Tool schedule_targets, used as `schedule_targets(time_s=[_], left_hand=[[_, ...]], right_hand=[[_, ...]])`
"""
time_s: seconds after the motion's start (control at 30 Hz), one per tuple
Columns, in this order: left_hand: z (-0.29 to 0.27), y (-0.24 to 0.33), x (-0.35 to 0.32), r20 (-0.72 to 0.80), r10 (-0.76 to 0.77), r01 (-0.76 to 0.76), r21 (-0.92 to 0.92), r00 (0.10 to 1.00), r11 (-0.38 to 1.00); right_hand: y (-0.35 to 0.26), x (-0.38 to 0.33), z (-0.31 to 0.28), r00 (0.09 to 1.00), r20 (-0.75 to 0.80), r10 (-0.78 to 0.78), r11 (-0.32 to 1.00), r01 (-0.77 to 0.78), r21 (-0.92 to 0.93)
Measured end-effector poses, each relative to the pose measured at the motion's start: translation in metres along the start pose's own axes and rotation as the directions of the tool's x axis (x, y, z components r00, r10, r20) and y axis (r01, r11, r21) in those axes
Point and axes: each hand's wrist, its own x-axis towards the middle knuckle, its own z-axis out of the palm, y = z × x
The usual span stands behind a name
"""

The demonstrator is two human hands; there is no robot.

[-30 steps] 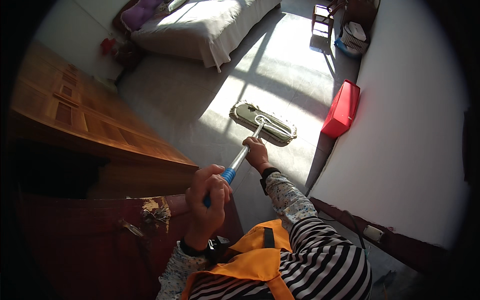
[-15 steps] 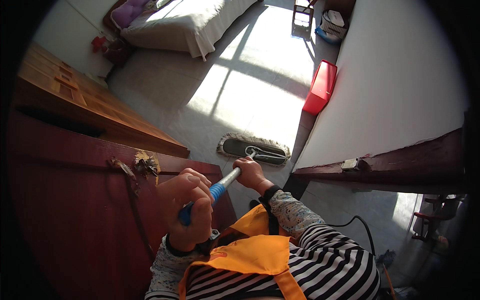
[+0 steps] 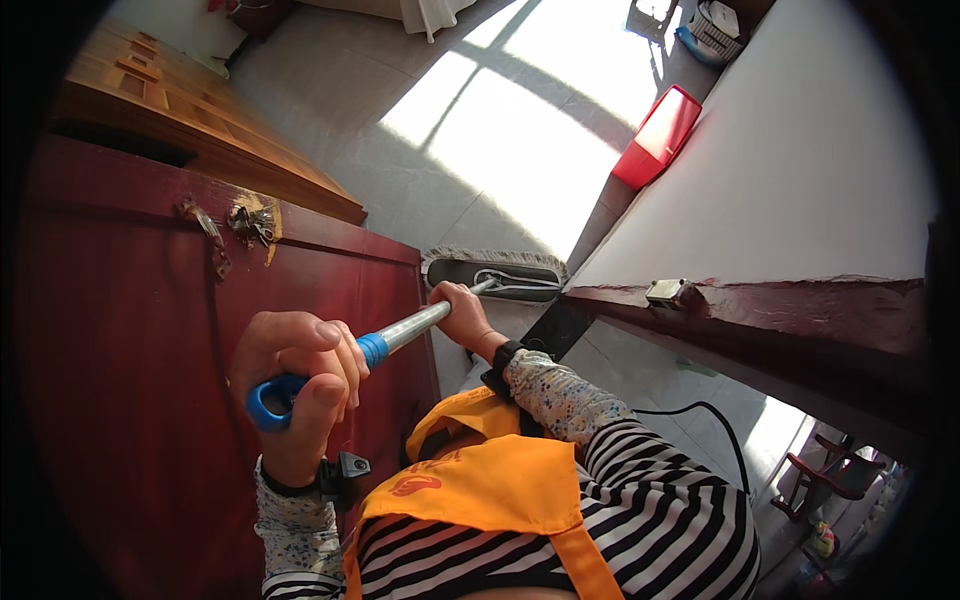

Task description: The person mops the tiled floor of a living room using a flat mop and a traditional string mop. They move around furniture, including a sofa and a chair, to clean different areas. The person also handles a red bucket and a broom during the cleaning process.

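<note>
- A home, seen at the doorway of a lived-in room
- A dark red wooden door [image 3: 200, 400] stands at the left, with a bunch of keys [image 3: 240, 222] hanging from its lock
- Pale grey floor tiles [image 3: 350, 120] carry a window-shaped patch of sunlight crossed by frame shadows
- A panelled wooden wardrobe or cabinet [image 3: 170, 110] stands along the left side
- The hem of a white bedspread [image 3: 430, 14] shows at the top edge
- A red plastic box [image 3: 657, 137] leans at the foot of a white wall [image 3: 800, 170]
- A laundry basket [image 3: 712, 28] sits in the far corner
- A flat mop head [image 3: 495, 278] lies on the tiles at the threshold
- A black cable [image 3: 700, 412] trails over the floor outside the door frame
</note>
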Motion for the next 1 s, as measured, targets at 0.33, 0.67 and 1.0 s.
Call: schedule_targets(time_s=[0.33,0.67,1.0], left_hand=[[0.022,0.027,-0.088,-0.278,0.055,-0.017,0.14,0.959,0.99],[0.043,0.044,-0.18,-0.531,0.13,0.015,0.261,0.837,0.965],[0.077,0.064,-0.249,-0.497,0.108,-0.002,0.209,0.861,0.978]], right_hand=[[0.01,-0.058,0.014,0.95,0.309,-0.049,0.997,0.066,-0.044],[0.002,-0.157,0.024,0.847,0.532,0.009,0.999,0.021,-0.05],[0.001,-0.235,-0.005,0.79,0.612,0.024,0.997,0.028,-0.076]])
